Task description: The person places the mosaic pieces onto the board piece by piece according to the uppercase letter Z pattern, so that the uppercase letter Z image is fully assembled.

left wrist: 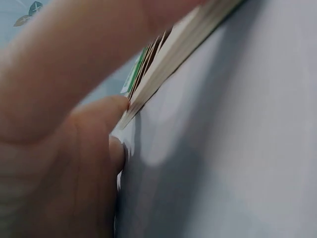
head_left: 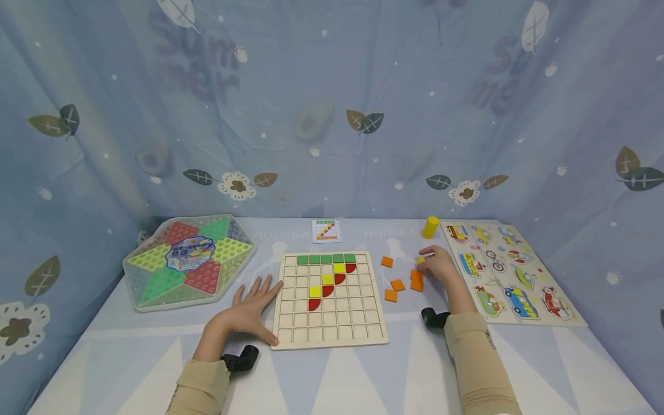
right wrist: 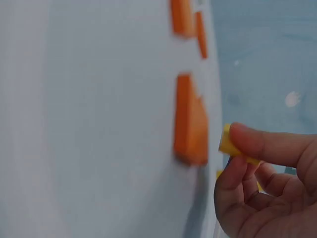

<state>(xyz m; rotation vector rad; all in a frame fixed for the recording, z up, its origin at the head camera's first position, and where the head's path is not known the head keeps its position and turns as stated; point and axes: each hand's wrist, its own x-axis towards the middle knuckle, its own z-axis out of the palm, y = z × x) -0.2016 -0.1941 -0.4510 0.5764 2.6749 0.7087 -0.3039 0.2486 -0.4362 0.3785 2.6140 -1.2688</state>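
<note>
A square wooden grid board [head_left: 358, 317] lies in the middle of the table. On it sit a top row of green squares [head_left: 327, 259], a diagonal of yellow squares [head_left: 328, 279] and red quarter-circle pieces [head_left: 328, 291]. My left hand [head_left: 249, 311] has its fingers spread, with thumb and fingertips at the board's left edge; in the left wrist view the thumb crosses close in front of that edge [left wrist: 178, 49]. To the right of the board, my right hand [head_left: 441, 268] pinches a yellow square tile [right wrist: 228, 144] between thumb and fingers, above several orange square tiles [head_left: 391, 295].
A small pattern card [head_left: 327, 231] lies behind the board. At the left is a hexagonal case [head_left: 150, 259] with coloured triangles. A yellow cylinder [head_left: 430, 227] stands at the back right, beside a vehicle puzzle board [head_left: 510, 276]. Patterned curtains [head_left: 321, 161] enclose the table.
</note>
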